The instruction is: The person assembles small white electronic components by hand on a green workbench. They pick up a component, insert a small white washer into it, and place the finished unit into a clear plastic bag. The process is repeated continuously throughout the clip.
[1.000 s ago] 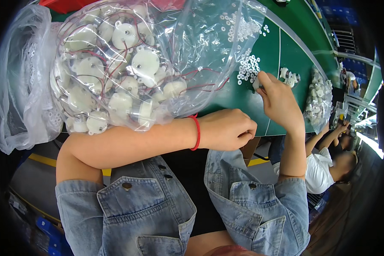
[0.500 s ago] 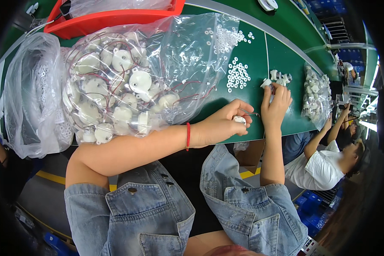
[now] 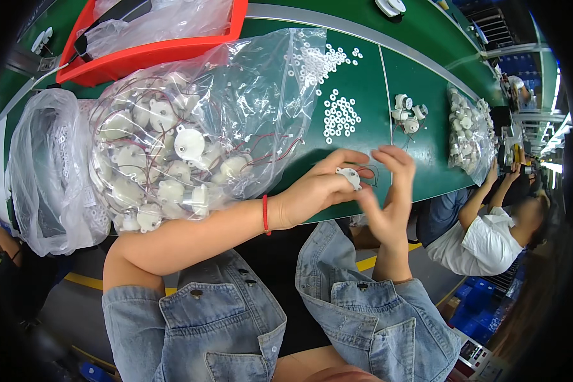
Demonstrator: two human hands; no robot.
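My left hand, with a red band at its wrist, is closed on a small white round motor-like part with mounting ears. Thin dark wires trail from that part toward my right hand. The right hand is beside it, fingers and thumb apart and slightly blurred, with nothing seen in its grip. Beyond the hands, small white washers lie loose on the green table. A small group of similar white parts rests to their right. A large clear bag of wired white parts lies beside my left forearm.
A red bin with clear plastic stands at the far left. Another clear bag lies at the left edge, near my elbow. At right sits a bag of white parts; past it, a person in a white shirt works.
My right hand has come away from the group of white parts and moved toward me, beside my left hand. The left hand still holds its part. The whole view has shifted slightly.
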